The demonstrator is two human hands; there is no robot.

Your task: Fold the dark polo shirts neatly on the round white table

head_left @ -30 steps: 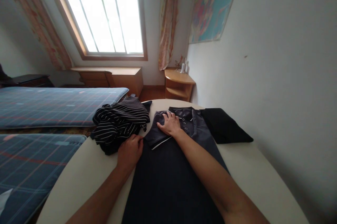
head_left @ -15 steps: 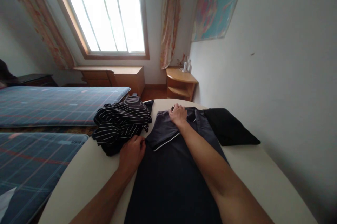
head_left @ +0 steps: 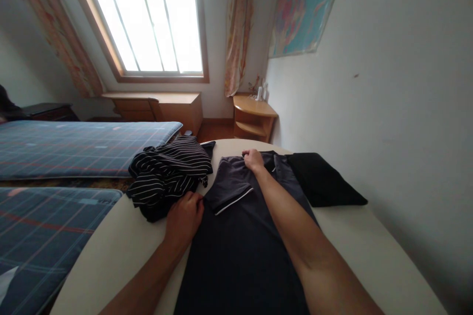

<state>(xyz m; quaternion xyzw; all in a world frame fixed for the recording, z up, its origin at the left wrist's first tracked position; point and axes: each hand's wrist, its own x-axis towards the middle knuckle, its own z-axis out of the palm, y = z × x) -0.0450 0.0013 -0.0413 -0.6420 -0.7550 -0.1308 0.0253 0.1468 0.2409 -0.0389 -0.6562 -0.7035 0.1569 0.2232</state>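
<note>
A dark navy-grey shirt [head_left: 240, 246] lies lengthwise on the pale round-edged table [head_left: 99, 246], its white-trimmed sleeve folded inward over the body. At the shirt's left edge, beside the sleeve, my left hand [head_left: 185, 214] is closed with thumb and fingers pinching the cloth. My right hand [head_left: 253, 159] is at the far end near the collar, fingers curled on the fabric there. Part of the collar is hidden behind that hand and forearm.
Black-and-white striped clothing [head_left: 170, 167] is heaped at the table's left edge. A folded black garment [head_left: 325, 179] lies to the right, near the wall. Plaid mattresses [head_left: 84, 150] stand to the left. Beyond the table is a corner cabinet [head_left: 254, 108].
My right hand's fingers have gone from spread on the cloth to curled closed at the collar. My left hand stays at the shirt's edge.
</note>
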